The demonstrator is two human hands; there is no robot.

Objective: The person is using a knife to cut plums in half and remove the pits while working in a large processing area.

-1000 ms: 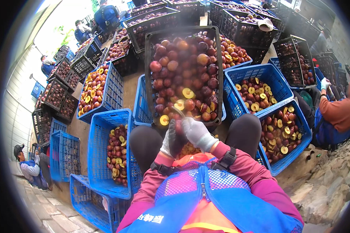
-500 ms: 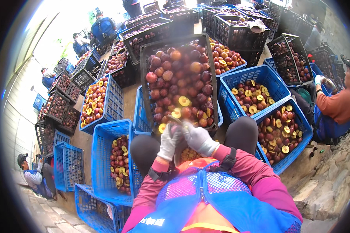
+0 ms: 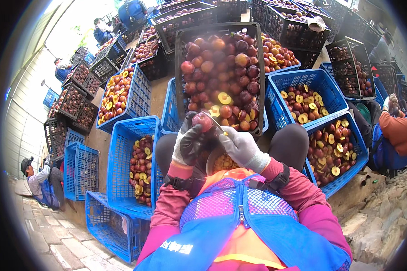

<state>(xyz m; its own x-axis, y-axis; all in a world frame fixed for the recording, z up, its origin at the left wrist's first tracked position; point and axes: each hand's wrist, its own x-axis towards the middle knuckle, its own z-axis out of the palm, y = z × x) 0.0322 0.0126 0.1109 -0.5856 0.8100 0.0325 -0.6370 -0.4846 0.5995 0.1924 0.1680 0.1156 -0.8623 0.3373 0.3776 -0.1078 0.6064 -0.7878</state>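
My left hand (image 3: 186, 143), in a white glove with a dark palm, is closed around a reddish-purple plum (image 3: 202, 121). In my right hand (image 3: 242, 147), also gloved, is a small knife (image 3: 216, 123) whose blade touches the plum's side. Just beyond both hands, a black crate (image 3: 179, 77) full of whole plums and some cut yellow-fleshed halves tilts toward me. Below my hands, between my knees, sits a bowl (image 3: 211, 163) with small yellowish-brown pieces, partly hidden by my wrists.
To my right stand blue crates (image 3: 319, 127) of halved plums; another blue crate (image 3: 111, 174) with halves is on my left. An orange-sleeved person (image 3: 395, 135) sits at right. Stacked black crates (image 3: 285, 34) of plums fill the back. Paving (image 3: 59, 232) lies at lower left.
My left hand has turned palm-up and now shows a whole plum, with the knife against it. The whole view has shifted slightly, moving the crates rightward and upward.
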